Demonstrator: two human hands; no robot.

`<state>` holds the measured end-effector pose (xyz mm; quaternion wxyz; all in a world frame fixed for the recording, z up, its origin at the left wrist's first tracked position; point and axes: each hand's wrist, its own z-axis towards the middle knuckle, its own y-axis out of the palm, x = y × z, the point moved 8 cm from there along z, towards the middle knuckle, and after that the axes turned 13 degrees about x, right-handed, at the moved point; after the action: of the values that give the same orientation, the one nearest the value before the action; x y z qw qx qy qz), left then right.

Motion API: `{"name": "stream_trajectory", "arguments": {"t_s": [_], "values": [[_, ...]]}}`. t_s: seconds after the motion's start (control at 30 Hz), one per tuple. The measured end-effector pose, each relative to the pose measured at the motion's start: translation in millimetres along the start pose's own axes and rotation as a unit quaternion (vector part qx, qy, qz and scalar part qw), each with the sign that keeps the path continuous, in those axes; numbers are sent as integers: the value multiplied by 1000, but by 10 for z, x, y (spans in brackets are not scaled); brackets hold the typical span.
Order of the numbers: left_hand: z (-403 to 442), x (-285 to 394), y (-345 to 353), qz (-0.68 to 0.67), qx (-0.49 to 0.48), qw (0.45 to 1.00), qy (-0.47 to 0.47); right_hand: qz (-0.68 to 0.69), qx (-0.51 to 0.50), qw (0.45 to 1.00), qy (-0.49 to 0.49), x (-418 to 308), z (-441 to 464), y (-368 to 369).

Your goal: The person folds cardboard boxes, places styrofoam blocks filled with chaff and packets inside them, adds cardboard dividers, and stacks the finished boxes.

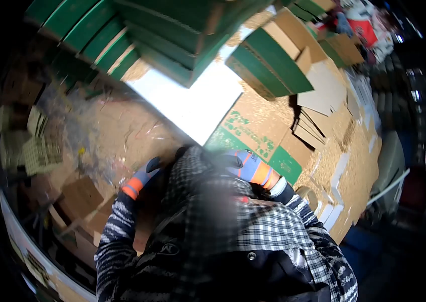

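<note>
My left hand [145, 174], in a grey glove with an orange cuff, hangs left of my body over the floor. Its dark-tipped fingers are loosely apart, with nothing visible in them. My right hand [249, 167], gloved the same way, is in front of my body at the table's near edge, beside a flat cardboard sheet [258, 132] with green print. Its fingers look loosely stretched out, the tips blurred, and I see nothing held. Just beyond my hands is a white board [193, 113], with a stack of green cartons [165, 38] at its far end.
A green open carton [273, 63] stands on the table among wood shavings [346, 166]. Near the right edge lie a tape roll [304, 194] and white strips [337, 176]. Flattened cardboard [82, 199] lies at the lower left, with woven baskets [42, 153] beyond.
</note>
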<state>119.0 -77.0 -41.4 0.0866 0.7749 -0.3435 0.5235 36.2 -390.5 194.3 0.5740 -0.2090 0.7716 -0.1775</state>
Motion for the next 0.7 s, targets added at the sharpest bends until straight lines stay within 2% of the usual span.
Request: {"name": "stream_trajectory", "arguments": {"t_s": [0.07,0.1,0.13,0.17,0.2,0.27,0.3,0.33,0.37,0.4,0.47,0.5,0.57,0.63,0.67,0.7], "values": [[62,464,145,137,22,990,-12,62,223,970,-68,425,-184,-395],[261,740,307,136,27,989,60,-26,318,947,-47,668,-287,-660],[423,1010,403,139,36,981,132,-173,366,914,-20,1040,-343,-809],[508,1292,548,137,42,969,199,-249,401,881,41,1382,-472,-828],[579,1792,831,127,4,965,231,-320,431,837,103,1665,-617,-857],[725,2412,1453,105,-56,945,303,-347,316,867,167,1997,-683,-334],[796,2631,1792,166,-57,909,377,-420,268,858,126,1992,-721,52],[861,2780,2154,222,-55,865,447,-413,225,876,103,2064,-717,373],[989,2862,2510,279,-59,835,471,-405,182,893,76,2109,-703,569],[1132,2896,2818,334,-57,801,493,-370,206,904,56,2094,-744,540],[1511,2670,3317,424,-111,770,463,-297,254,920,12,2006,-854,468],[1525,2697,3421,491,-110,736,453,-239,263,934,30,2054,-932,362],[1461,2947,3555,532,-199,719,401,-119,275,952,63,2198,-1178,40],[1430,3220,3599,554,-268,699,364,-149,450,872,124,1627,-1648,-834],[1157,3541,3584,541,-330,691,347,-228,531,811,84,1361,-1864,-1206],[897,3891,3551,512,-298,686,422,-304,602,737,44,1110,-2075,-1487]]}}
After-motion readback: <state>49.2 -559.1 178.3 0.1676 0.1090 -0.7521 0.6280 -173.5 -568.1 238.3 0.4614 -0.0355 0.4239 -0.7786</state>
